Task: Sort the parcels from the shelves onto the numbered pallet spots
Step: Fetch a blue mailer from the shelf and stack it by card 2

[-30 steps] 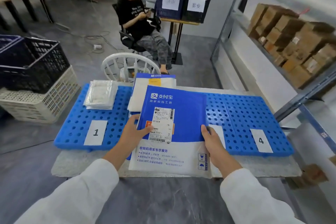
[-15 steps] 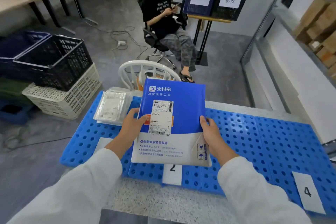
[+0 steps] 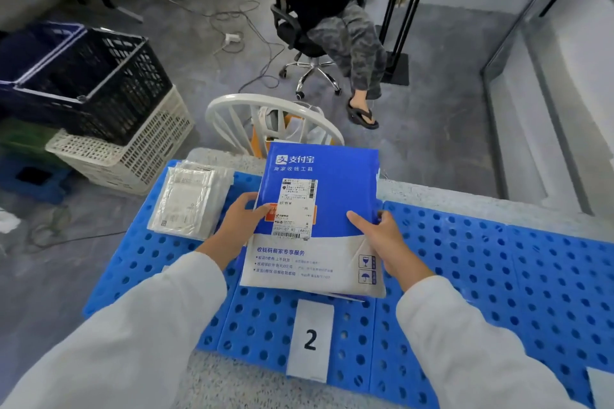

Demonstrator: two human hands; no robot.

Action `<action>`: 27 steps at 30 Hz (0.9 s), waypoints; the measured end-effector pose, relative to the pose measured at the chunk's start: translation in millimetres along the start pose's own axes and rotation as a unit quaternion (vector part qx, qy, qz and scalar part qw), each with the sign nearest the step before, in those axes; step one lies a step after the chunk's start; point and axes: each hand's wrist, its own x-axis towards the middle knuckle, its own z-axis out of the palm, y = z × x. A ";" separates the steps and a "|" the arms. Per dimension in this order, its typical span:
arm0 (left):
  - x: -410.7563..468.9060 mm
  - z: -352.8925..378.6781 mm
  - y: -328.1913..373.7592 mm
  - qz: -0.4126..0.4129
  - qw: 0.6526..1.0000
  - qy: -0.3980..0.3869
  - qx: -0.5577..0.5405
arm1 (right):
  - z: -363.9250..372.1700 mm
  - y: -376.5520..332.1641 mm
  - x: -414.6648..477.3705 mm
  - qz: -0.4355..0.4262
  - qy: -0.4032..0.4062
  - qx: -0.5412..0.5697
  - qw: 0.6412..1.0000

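Blue parcel [image 3: 332, 196] held by both side edges, just beyond label 2 [image 3: 310, 339], over pallet [image 3: 465, 276]. Left hand [image 3: 239, 226] set on left edge: thumb on top by sticker [image 3: 294, 209], other fingers tucked under. Right hand [image 3: 382, 239] set on right edge: thumb laid on top, fingers curled under. Arms stretched forward in white sleeves [image 3: 133, 342]. Clear bags [image 3: 189, 199] seen beyond label 2, to left.

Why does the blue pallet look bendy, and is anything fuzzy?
Head view: the wide-angle lens bends the blue pallet toward the edges and stretches the white sleeves, which look soft; the parcel in the middle is sharp, its big print readable; lighting is even, without glare.
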 end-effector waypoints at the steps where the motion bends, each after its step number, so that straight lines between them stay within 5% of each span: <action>1: 4.8 -0.4 -1.5 -0.004 1.000 -0.002 0.007 | 1.3 0.9 3.6 -0.005 0.006 -0.011 1.000; 15: 37.3 5.8 -19.9 0.085 0.990 -0.016 0.111 | 19.4 0.4 7.4 -0.013 0.101 -0.162 0.981; 22: 37.1 -24.0 -21.0 0.105 0.986 -0.032 0.122 | 29.6 -11.9 -38.9 -0.147 0.163 -0.410 0.885; 27: 18.0 -31.3 16.3 0.220 0.942 -0.120 0.222 | 41.9 -22.0 -83.0 -0.155 0.144 -0.425 0.880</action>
